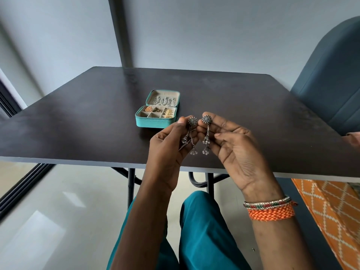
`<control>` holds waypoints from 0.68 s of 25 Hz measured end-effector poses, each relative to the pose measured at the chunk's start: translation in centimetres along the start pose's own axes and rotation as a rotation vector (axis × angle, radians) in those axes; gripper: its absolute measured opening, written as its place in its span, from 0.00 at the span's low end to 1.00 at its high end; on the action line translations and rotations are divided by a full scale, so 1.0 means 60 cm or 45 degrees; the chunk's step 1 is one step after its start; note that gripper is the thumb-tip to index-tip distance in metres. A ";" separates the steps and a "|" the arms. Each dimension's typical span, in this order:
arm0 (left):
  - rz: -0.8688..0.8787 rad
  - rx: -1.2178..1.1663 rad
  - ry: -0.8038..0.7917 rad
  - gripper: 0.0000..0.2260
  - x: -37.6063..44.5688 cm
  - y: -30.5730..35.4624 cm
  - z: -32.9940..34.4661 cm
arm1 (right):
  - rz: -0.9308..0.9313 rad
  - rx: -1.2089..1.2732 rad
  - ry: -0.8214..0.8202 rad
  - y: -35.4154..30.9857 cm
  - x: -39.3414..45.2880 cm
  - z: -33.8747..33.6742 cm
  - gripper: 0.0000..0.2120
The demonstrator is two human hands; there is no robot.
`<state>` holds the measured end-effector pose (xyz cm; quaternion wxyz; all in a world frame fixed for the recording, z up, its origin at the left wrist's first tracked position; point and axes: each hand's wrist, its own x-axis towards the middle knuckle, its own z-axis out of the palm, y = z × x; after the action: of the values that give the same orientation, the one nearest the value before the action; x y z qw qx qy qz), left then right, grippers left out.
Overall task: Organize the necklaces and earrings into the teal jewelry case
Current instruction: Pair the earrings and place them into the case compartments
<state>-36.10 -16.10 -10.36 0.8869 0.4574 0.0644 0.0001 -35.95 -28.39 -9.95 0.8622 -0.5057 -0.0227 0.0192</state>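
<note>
Dark table [78, 121]: its left half is lying bare from the left edge up to the case, and its near edge is running across the view in front of the person's knees.

Teal jewelry case [155, 122]: sitting open left of the table's centre, well in from every edge. Its raised lid [163, 99] is holding silver chain necklaces [164, 101]; the divided tray is holding gold earrings [169, 113] in the back compartments, while the front ones are showing pale lining.

Left hand [167, 145]: hovering over the near table edge, just beside the case's near right corner, thumb and fingertips pinching the round top of one silver earring [191, 121], whose chains and small bells are hanging free.

Right hand [235, 149]: palm turned upward, touching the left at the fingertips, pinching the matching second earring [206, 119] by its stud, remaining fingers loosely bent. Bangles and an orange band [271, 212] are circling the wrist.

Right of the hands the tabletop is running bare to a blue chair [331, 84] standing at the far right corner.
</note>
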 end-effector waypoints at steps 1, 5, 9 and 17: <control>-0.011 0.016 -0.030 0.08 0.001 0.001 -0.004 | -0.001 -0.012 0.002 -0.001 0.001 -0.001 0.20; 0.076 0.146 -0.059 0.07 0.004 0.007 -0.020 | -0.076 -0.154 0.058 0.003 0.012 0.013 0.10; 0.411 0.510 0.025 0.05 0.053 0.043 -0.037 | -0.184 -0.326 0.024 0.000 0.062 0.053 0.07; 0.556 0.881 0.087 0.08 0.165 0.102 -0.067 | -0.227 -0.384 0.010 0.014 0.166 0.103 0.06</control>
<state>-26.36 -8.67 -8.82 0.6571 0.7315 -0.0087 0.1818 -26.36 -22.00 -7.48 0.7749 -0.6254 -0.0668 -0.0629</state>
